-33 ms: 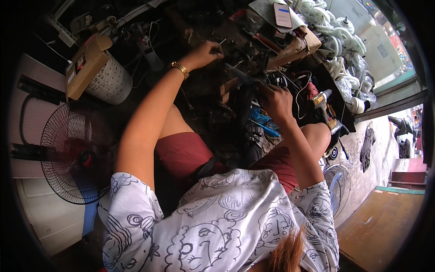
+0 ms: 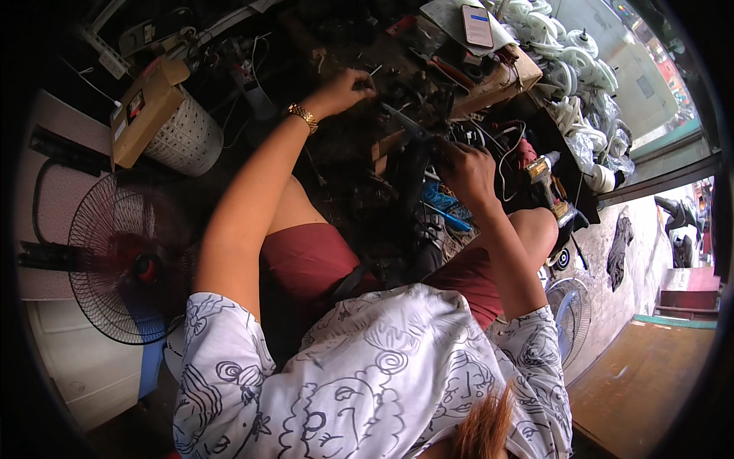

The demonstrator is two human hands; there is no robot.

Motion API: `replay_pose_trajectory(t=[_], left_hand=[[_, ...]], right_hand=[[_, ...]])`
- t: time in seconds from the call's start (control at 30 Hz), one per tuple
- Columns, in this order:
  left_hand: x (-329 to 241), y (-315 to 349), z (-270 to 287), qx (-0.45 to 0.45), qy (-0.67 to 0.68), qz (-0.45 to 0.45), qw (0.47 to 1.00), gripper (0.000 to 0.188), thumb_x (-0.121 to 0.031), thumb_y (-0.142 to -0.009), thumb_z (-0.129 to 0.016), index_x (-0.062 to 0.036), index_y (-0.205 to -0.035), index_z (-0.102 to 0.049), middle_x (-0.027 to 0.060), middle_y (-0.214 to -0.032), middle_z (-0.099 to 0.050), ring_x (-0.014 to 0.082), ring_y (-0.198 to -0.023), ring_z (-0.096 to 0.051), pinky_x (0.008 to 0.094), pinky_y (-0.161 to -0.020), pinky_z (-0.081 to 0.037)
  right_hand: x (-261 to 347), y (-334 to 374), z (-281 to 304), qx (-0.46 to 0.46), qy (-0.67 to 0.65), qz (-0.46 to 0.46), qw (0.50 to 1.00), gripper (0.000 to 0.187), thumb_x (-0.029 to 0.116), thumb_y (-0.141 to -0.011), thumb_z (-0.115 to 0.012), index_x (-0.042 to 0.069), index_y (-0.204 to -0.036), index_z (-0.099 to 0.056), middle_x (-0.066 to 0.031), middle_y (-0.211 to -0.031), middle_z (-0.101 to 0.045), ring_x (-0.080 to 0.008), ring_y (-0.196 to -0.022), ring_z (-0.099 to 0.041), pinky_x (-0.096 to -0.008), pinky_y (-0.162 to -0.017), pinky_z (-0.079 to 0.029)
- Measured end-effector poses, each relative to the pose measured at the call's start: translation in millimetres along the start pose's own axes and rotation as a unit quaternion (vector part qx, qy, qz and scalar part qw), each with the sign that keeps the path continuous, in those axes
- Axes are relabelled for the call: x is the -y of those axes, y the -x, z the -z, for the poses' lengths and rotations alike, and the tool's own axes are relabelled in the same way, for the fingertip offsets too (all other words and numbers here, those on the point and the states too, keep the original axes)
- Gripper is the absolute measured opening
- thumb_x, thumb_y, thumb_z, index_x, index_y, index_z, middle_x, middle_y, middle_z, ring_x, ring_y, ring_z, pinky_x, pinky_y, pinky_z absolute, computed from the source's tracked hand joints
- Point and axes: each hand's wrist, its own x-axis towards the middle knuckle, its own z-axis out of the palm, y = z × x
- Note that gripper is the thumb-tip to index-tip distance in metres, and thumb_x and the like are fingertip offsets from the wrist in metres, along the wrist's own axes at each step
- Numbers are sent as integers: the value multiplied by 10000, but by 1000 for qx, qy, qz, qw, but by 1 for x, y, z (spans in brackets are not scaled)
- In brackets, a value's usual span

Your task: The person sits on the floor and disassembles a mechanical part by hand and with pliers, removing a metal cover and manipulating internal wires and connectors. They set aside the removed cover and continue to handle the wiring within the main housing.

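Over the dark, cluttered work area, my left hand (image 2: 348,89), with a gold-coloured watch (image 2: 303,117) at the wrist, is closed with its fingertips pinched. A short, thin pale piece (image 2: 375,69) shows just beyond those fingers; whether they hold it, I cannot tell. My right hand (image 2: 466,170) is wrapped round the handle end of a tool with a grey pointed blade (image 2: 407,122). This blade slants up and left, its tip a little apart from my left fingers. Shadow hides the tool's handle and much of what lies between the hands.
A phone (image 2: 477,26) lies on paper at the back, near a pile of white plastic wheel-like parts (image 2: 575,65). By my right knee is a cordless drill (image 2: 544,180). At the left stand a fan (image 2: 126,264), a perforated white basket (image 2: 187,138) and a cardboard box (image 2: 145,115).
The grey blade was blurred before and is sharper now, having shifted very slightly. Both hands stay in nearly the same place.
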Motion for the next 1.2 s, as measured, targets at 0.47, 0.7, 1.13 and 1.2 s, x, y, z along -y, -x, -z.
replay_pose_trajectory(t=[0.47, 0.7, 1.13, 1.2], left_hand=[[-13, 11, 9, 6, -170, -5, 985, 188, -224, -837, -726, -62, -927, -691, 114, -741, -648, 233, -701, -617, 364, -669, -464], [-15, 13, 9, 43, -202, 10, 978, 210, -226, -831, -730, -39, -922, -701, 186, -872, -700, 339, -823, -680, 407, -742, -509], [17, 5, 34, 90, -206, 70, 972, 211, -199, -809, -731, -62, -969, -733, 157, -934, -701, 319, -941, -666, 399, -844, -513], [9, -34, 29, 28, -188, 35, 981, 226, -179, -793, -741, -54, -981, -736, 166, -955, -703, 328, -955, -669, 402, -865, -511]], right_hand=[[8, -33, 14, 7, 36, 64, 997, 344, 203, -737, -707, 207, -1081, -716, -67, -820, -681, -283, -768, -673, -421, -671, -484], [-3, -38, 12, 34, 42, 88, 995, 271, 211, -737, -707, 166, -1003, -728, -119, -731, -668, -324, -695, -669, -440, -601, -518], [-95, -98, 44, -16, -3, -134, 991, 363, 289, -776, -746, 95, -1082, -718, -149, -914, -710, -328, -846, -693, -400, -720, -534], [-117, -112, 40, 68, 12, -177, 982, 340, 297, -799, -736, 80, -1062, -724, -157, -903, -711, -338, -849, -690, -399, -728, -530]])
